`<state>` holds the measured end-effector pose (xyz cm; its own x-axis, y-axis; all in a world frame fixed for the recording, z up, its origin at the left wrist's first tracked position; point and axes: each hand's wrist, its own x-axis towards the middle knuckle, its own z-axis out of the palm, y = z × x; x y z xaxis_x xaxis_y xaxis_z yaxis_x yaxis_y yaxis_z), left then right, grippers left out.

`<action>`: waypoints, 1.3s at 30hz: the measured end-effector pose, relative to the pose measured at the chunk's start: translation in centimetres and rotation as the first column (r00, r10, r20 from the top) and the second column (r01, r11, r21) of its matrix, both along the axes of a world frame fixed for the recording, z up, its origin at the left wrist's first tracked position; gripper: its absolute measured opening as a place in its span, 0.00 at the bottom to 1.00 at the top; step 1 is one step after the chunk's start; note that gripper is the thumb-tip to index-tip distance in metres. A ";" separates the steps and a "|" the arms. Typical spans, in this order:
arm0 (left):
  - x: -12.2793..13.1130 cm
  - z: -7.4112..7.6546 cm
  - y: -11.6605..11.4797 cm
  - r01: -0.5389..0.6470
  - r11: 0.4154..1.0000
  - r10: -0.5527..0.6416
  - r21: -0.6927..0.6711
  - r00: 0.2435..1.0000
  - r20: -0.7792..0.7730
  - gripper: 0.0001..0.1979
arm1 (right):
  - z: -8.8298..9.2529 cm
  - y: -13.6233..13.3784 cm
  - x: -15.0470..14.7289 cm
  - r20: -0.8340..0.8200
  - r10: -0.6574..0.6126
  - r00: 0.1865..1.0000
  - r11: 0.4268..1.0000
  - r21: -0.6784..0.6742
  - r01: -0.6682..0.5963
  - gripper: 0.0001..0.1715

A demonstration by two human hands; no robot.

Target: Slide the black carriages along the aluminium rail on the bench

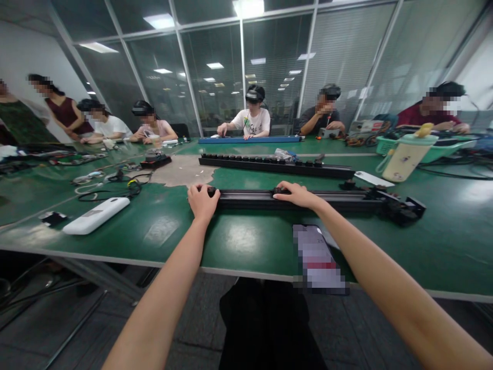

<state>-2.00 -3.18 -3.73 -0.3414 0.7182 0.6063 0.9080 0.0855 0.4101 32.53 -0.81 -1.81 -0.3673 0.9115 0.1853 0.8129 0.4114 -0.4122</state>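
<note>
Lying crosswise on the green surface (246, 241), a long black rail (308, 199) stretches from the middle of the view toward 3 o'clock, where it ends in a blocky black fitting (404, 208). Its length across the body lets both hands reach it at once. The left hand (203, 199) covers the rail's near end, fingers curled down over the end piece, seemingly steadying it so the rail cannot slide. The right hand (295, 194) sits further along, palm down, its fingers pressed together on a small black piece on the rail's top; whether they pinch it I cannot tell. Both forearms run straight out from 6 o'clock, wrists low, elbows off the surface.

Just toward 12 o'clock, a second black strip (269, 165) carrying a row of small black parts lies parallel. A phone (319, 257) rests at the near edge under the right forearm. At 9 o'clock lies a white power bank (96, 215), with loose cables (115, 185) beyond it. Other people sit around the far side at 12 o'clock.
</note>
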 end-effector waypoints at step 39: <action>0.0 -0.2 0.2 0.001 1.000 -0.001 0.007 1.000 -0.010 0.16 | 0.2 -0.1 0.0 -0.026 0.048 0.999 0.995 0.088 -0.046 0.21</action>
